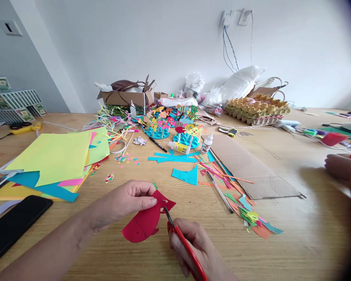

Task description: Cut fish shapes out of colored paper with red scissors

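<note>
Between thumb and fingers, my left hand (pixel 134 201) pinches a piece of red paper (pixel 142 224) marked with dark drawn lines, its edge partly cut into a curved shape. My right hand (pixel 190 242) grips red-handled scissors (pixel 185 242), whose dark blades point up and left at the notched edge of the paper. The paper is held above the wooden table. Beyond it lies a cut blue paper scrap (pixel 185 175) with a curved side.
Stacked coloured paper (pixel 55 156) and a black phone (pixel 17 226) lie left. Glue bottles (pixel 206 143), a pen (pixel 220 192), paper strips and cardboard (pixel 245 168) lie ahead and right. Decorated paper fish stand on blue bases (pixel 158 132). Another person's hand (pixel 343 171) is at the right edge.
</note>
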`<move>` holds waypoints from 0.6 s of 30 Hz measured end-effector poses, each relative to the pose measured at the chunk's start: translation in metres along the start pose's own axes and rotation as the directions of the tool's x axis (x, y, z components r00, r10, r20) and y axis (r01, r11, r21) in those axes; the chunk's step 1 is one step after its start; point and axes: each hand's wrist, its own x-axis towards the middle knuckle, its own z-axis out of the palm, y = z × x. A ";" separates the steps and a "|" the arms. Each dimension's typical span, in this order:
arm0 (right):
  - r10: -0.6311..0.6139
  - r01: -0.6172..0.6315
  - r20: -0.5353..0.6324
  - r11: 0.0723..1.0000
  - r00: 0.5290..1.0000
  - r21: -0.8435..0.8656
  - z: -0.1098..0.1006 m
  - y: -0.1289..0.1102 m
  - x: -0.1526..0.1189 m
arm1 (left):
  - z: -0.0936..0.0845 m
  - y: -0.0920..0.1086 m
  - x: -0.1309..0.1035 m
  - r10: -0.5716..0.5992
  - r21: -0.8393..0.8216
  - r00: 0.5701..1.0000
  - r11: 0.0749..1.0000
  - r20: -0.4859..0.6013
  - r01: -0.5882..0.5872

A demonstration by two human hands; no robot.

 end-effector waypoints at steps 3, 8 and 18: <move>0.013 -0.015 0.017 0.995 1.000 0.100 0.001 0.000 -0.001 | 0.006 -0.006 0.001 -0.011 -0.060 0.999 0.998 -0.042 0.008; 0.008 -0.009 0.012 0.991 1.000 0.130 0.002 0.000 -0.002 | 0.017 -0.011 0.000 -0.051 -0.128 0.993 0.991 -0.108 0.037; 0.038 -0.034 -0.024 0.987 0.999 0.158 0.006 0.000 0.000 | 0.023 -0.014 0.001 0.127 0.040 0.985 0.992 -0.119 -0.123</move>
